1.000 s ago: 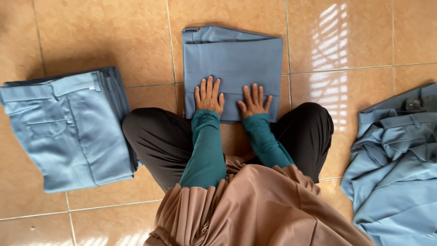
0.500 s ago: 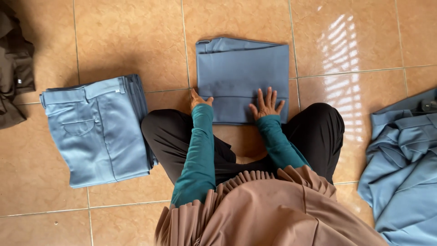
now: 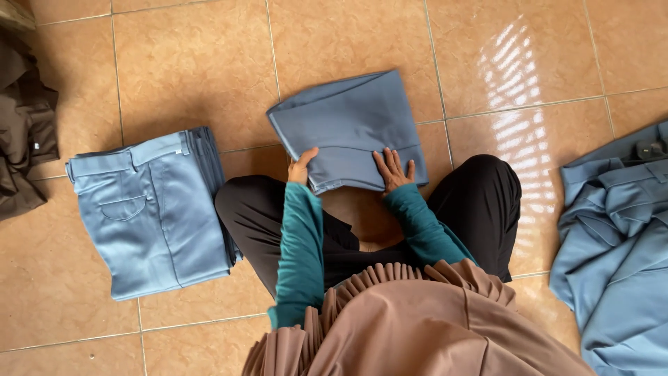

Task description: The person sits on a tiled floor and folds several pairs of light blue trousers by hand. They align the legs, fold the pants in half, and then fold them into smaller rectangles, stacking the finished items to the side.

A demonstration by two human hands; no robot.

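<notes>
The folded slate-blue fabric garment point(image 3: 351, 129) is lying on the tan tiled floor point(image 3: 195, 63), directly in front of the seated person's knees, its near edge slightly raised. The left hand point(image 3: 301, 167) is closing on the near left corner of that garment, thumb on top; the fingers appear to be tucked under the edge, though the view does not confirm it. The right hand point(image 3: 392, 169) is resting open and flat, fingers spread, on the near right part of the same garment.

A stack of folded light-blue trousers point(image 3: 149, 209) is lying to the left, just beside the person's knee. A heap of unfolded blue garments point(image 3: 619, 244) is lying at the right edge. A dark brown garment point(image 3: 24, 132) is occupying the far left corner.
</notes>
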